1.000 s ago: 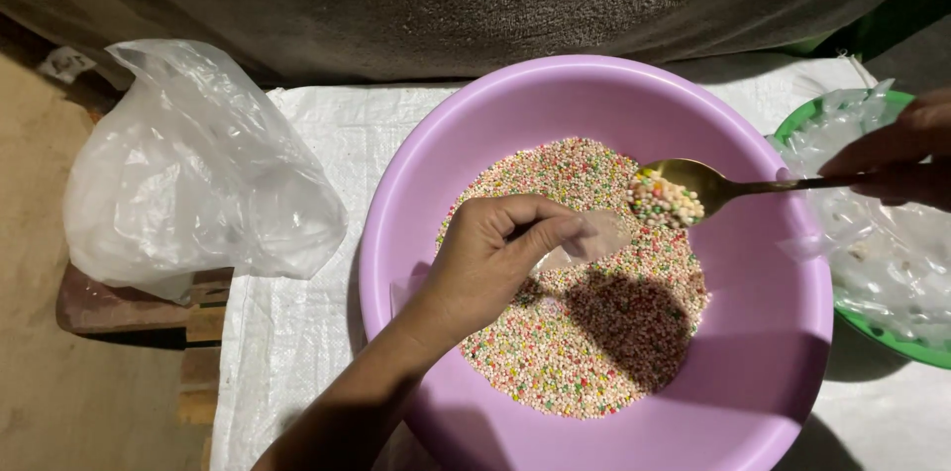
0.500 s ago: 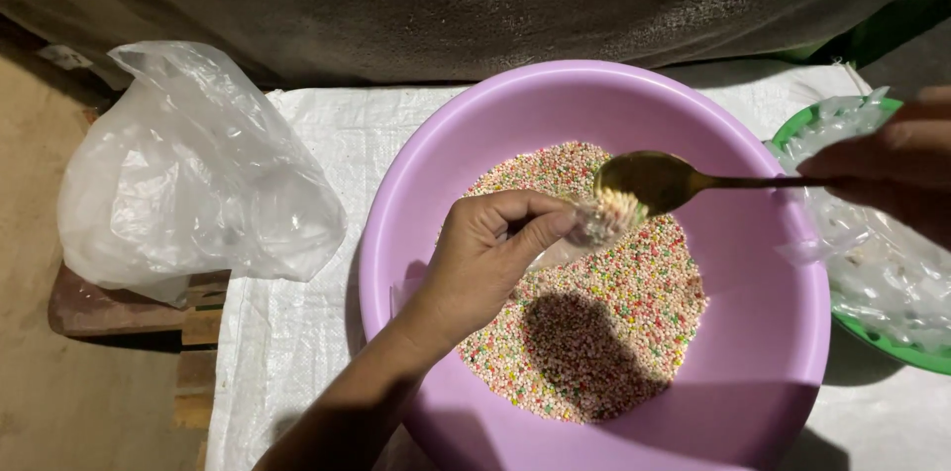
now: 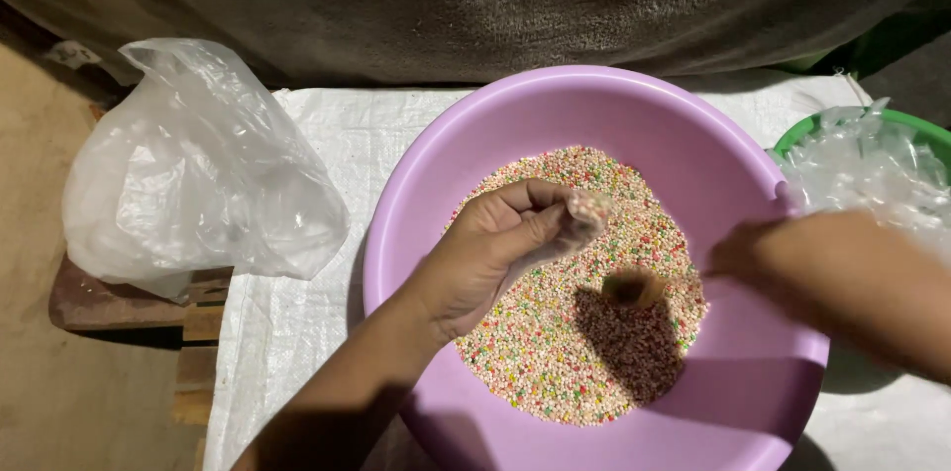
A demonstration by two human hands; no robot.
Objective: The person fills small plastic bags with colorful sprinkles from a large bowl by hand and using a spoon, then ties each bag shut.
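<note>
A large purple basin (image 3: 555, 114) holds a heap of small multicoloured beads (image 3: 555, 332). My left hand (image 3: 495, 248) hovers over the heap, fingers pinched on a small clear plastic pouch (image 3: 586, 211) with beads in it. My right hand (image 3: 783, 253) reaches in from the right, blurred by motion, and holds a metal spoon (image 3: 634, 285) whose bowl dips into the beads at the centre right of the heap. The spoon's handle is mostly lost in the blur.
A crumpled clear plastic bag (image 3: 198, 174) lies at the left on a white woven sheet (image 3: 287, 332). A green bowl (image 3: 872, 124) filled with clear plastic pouches stands at the right edge. Dark fabric hangs behind. A wooden board (image 3: 109, 308) juts out at the lower left.
My right hand has swung the spoon from above the pouch down into the beads. The left hand has stayed put, still pinching the pouch.
</note>
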